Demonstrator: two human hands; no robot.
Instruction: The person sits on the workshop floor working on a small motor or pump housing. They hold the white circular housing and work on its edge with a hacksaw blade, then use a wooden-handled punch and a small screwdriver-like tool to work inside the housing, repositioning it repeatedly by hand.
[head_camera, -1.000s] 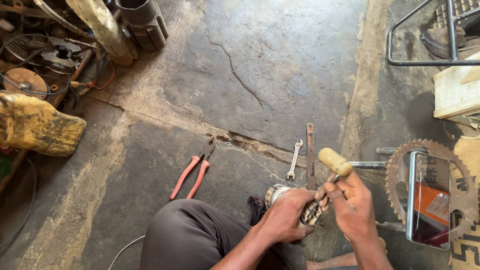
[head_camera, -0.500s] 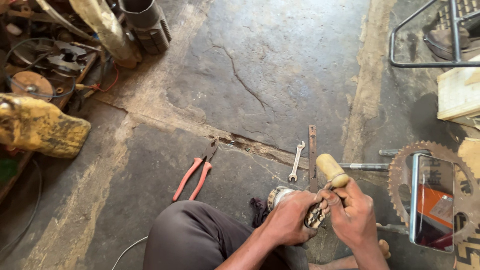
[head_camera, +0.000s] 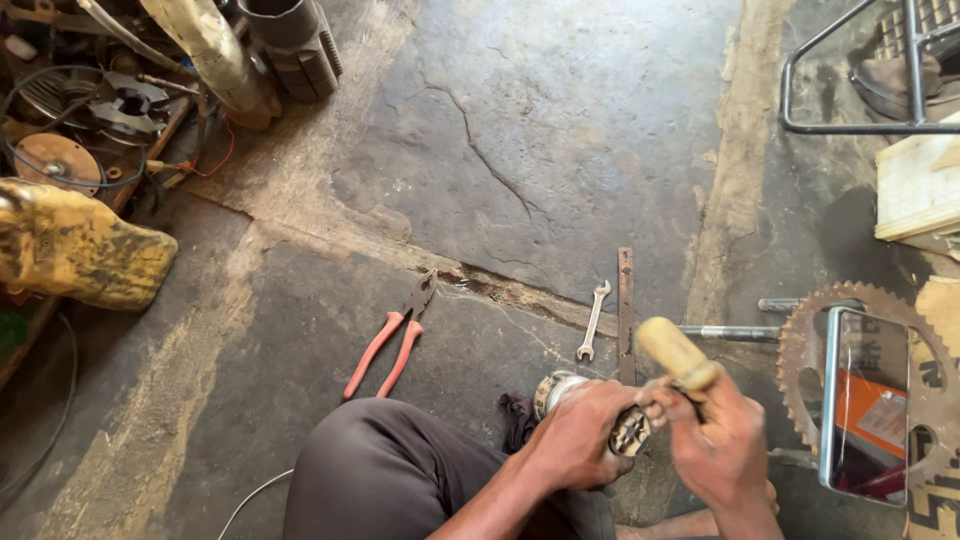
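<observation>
My left hand grips a small round metal part with a shiny cylindrical end, held low over the concrete floor. My right hand is closed on a tool with a pale wooden handle that points up and to the left; its tip meets the metal part between both hands. My knee in dark trousers sits just left of the hands.
Red-handled pliers, a small wrench and a flat metal bar lie on the cracked floor. A toothed sprocket, a mirror and a bolt are at right. Engine parts and a yellow piece crowd the left.
The view has shifted slightly. My right hand with the wooden-handled tool has tilted and moved a little lower against the metal part; my left hand keeps its grip.
</observation>
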